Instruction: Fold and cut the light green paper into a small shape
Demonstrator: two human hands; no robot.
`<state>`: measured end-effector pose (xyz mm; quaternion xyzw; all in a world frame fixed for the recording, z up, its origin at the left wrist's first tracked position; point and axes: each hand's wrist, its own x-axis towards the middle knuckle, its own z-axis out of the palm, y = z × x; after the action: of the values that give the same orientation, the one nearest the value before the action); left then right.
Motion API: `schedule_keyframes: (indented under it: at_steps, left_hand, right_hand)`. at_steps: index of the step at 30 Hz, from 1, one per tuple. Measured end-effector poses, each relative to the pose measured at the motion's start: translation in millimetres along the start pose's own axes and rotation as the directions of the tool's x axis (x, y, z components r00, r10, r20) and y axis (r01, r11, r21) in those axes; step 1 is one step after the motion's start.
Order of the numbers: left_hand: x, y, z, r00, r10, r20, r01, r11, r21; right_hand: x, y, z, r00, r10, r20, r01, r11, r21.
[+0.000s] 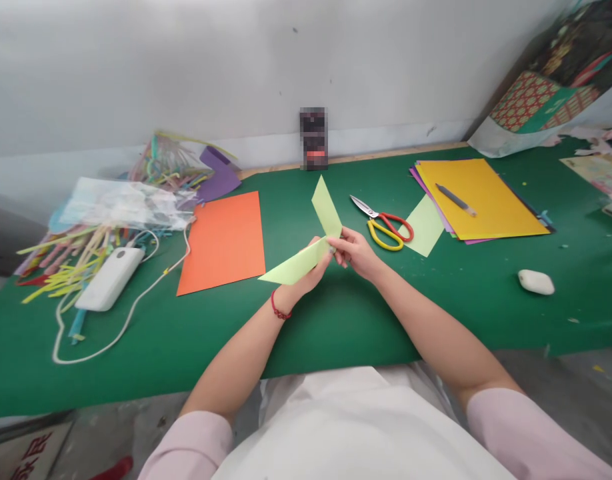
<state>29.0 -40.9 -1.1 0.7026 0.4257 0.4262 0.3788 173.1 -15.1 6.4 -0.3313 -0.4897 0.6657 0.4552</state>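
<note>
Between my hands is a light green sheet of paper (299,263), folded so that one long flap points left and another stands up toward the wall. My left hand (310,275) lies under the left flap and is closed on it near the fold. With fingers pinched at the same fold, my right hand (355,252) grips the paper from the right side. The two hands nearly touch. Right of them, scissors (383,227) with one red and one yellow handle lie on the table, their blades pointing up and left. Some fingertips are hidden behind the paper.
An orange sheet (226,241) lies to the left, beside a white power bank (111,279) with cable and a heap of paper strips (66,263). Rightward are another green sheet (423,230), stacked coloured paper (496,217), a pen (455,199) and a white case (536,282). A phone (314,139) leans on the wall.
</note>
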Motion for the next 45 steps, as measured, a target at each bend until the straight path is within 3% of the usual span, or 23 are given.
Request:
schedule_keyframes:
  at_steps: [3,6,10,17,22,27,33,36,41,45]
  left_hand:
    - [3,2,-5,0.995,0.037,0.090,-0.034,0.999,-0.042]
    - [9,-2,-12,0.989,0.009,0.147,0.012,0.990,-0.142]
    - [16,-4,-19,0.987,-0.153,0.051,0.161,0.926,-0.342]
    - [13,8,-21,0.964,-0.261,0.051,0.265,0.939,-0.217]
    - [15,7,-23,0.971,-0.238,-0.025,0.230,0.956,-0.181]
    - [13,6,-20,0.952,-0.305,-0.043,0.280,0.916,-0.288]
    - [11,11,-17,0.923,-0.379,0.060,0.362,0.809,-0.462]
    - [11,10,-17,0.913,-0.400,0.083,0.389,0.787,-0.479]
    - [14,8,-17,0.908,-0.419,-0.003,0.384,0.835,-0.395]
    - [16,9,-17,0.908,-0.419,0.005,0.394,0.849,-0.353]
  right_hand:
    - [0,-7,-5,1.000,0.001,-0.011,-0.001,1.000,-0.016]
    - [0,-11,-11,0.999,0.015,0.041,-0.012,0.998,-0.061]
    - [-3,-12,-15,0.979,0.072,0.191,-0.039,0.985,-0.170]
    - [-6,-12,-11,0.940,0.140,0.311,-0.057,0.963,-0.262]
    - [-6,-8,-7,0.941,0.151,0.303,-0.065,0.959,-0.276]
    - [-7,-7,-2,0.940,0.085,0.330,0.023,0.950,-0.310]
    - [-8,-7,-3,0.937,0.019,0.348,0.095,0.947,-0.308]
    - [-9,-8,-3,0.938,0.039,0.345,0.073,0.950,-0.304]
    - [-9,-9,-1,0.945,0.128,0.302,-0.031,0.951,-0.308]
    - [-9,-9,0,0.945,0.167,0.280,-0.083,0.954,-0.288]
